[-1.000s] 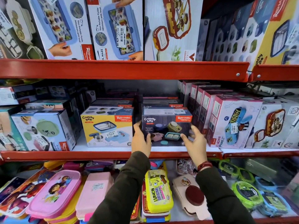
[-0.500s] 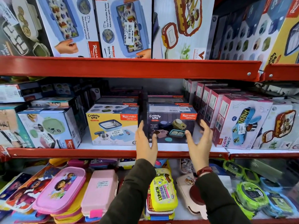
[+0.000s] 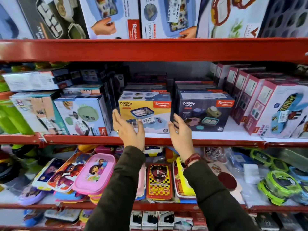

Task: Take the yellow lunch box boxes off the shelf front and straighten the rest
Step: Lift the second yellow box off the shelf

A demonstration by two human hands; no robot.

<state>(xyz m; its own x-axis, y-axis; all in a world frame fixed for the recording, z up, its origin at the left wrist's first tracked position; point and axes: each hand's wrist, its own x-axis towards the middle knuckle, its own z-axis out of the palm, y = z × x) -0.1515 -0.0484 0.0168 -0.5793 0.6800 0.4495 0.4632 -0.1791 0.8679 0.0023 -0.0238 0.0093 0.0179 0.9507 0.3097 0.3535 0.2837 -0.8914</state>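
Note:
A yellow "Crunchy bite" lunch box box point(image 3: 146, 109) stands at the front of the middle shelf point(image 3: 150, 140). To its right stands a dark blue "Crunchy bite" box point(image 3: 203, 112), with more boxes stacked behind both. My left hand point(image 3: 128, 129) is open, fingers up, in front of the yellow box's left lower corner. My right hand point(image 3: 180, 130) is open in front of its right edge, in the gap between the two boxes. Whether either hand touches the yellow box is unclear. Neither hand holds anything.
Pale blue boxes point(image 3: 81, 115) crowd the shelf's left, pink-and-white boxes point(image 3: 270, 107) its right. Large boxes fill the top shelf point(image 3: 150, 49). Below lie loose lunch boxes: a pink one point(image 3: 95, 172), a red one point(image 3: 159, 180), and green-rimmed ones point(image 3: 280, 185).
Both hands let go of the dark blue box and moved left to the sides of the yellow box. The view shifted left and closer.

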